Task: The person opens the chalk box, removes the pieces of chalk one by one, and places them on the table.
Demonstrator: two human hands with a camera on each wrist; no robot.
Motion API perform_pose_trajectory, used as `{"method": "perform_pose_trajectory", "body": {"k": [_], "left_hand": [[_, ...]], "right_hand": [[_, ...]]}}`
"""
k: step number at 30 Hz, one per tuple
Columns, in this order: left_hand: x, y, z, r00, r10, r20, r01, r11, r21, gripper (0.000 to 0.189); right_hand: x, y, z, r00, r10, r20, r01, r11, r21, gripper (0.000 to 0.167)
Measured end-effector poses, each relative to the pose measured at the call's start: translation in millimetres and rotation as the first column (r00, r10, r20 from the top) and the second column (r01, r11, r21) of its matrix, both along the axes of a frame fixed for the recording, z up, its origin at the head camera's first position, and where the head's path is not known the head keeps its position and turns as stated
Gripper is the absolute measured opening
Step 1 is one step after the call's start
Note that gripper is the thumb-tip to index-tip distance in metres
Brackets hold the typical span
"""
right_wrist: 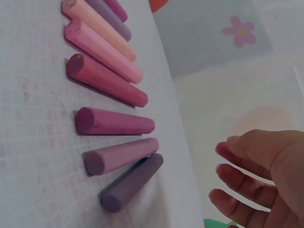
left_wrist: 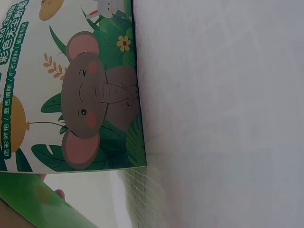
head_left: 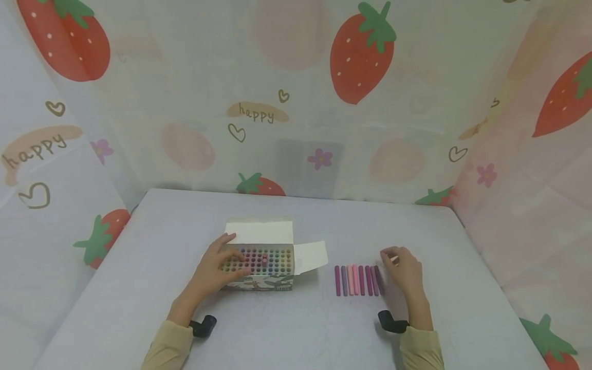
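Note:
An open box of coloured chalk [head_left: 270, 282] stands left of centre, packed with upright sticks whose round ends show. One pink chalk stick [head_left: 264, 260] rises above the others. Over the box's left part spreads my left hand [head_left: 215, 267], fingers reaching across the chalk ends and thumb near the front rim. In the left wrist view, the box's printed side [left_wrist: 90, 95] shows an elephant. To the right, several pink and purple chalk sticks [head_left: 362, 280] lie in a row. My right hand [head_left: 404, 267] hovers beside the row's right end, its fingers [right_wrist: 242, 183] loosely bent and holding nothing.
The box's white back flap [head_left: 259, 232] stands up, and its side flap [head_left: 311, 257] sticks out to the right toward the chalk row. Faint pink dust marks the white tabletop [right_wrist: 33, 156]. A strawberry-print curtain [head_left: 296, 118] hangs behind and at both sides.

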State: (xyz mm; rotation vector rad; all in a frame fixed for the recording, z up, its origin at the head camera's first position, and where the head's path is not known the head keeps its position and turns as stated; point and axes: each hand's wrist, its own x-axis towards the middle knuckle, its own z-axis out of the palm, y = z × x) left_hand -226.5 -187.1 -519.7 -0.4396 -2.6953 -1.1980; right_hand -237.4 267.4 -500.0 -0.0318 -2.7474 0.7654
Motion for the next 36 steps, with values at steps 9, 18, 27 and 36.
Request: {"method": "perform_pose_trajectory", "body": {"k": [9,18,27,36], "left_hand": [[0.4,0.4,2.4,1.0,0.0,0.008,0.0,1.0,-0.007,0.031],[-0.3,-0.5,-3.3,1.0,0.001,0.013,-0.001,1.0,-0.007,0.031],[-0.9,0.3,-1.9,1.0,0.0,-0.015,0.0,1.0,-0.001,0.031],[1.0,0.9,0.8,1.0,0.002,-0.005,-0.002,1.0,0.002,0.032]], "right_hand": [[-1.3,-0.1,2.8,0.996,0.045,-0.072,-0.049,0.997,-0.052,0.025],[3.9,-18.2,18.6,0.982,0.081,-0.172,-0.096,0.992,-0.083,0.014],[-2.3,-44.2,34.3,0.962,0.167,-0.217,-0.19,0.978,-0.086,0.012],[-7.4,-87.6,45.3,0.927,0.283,-0.245,-0.314,0.945,-0.097,0.01]]}}
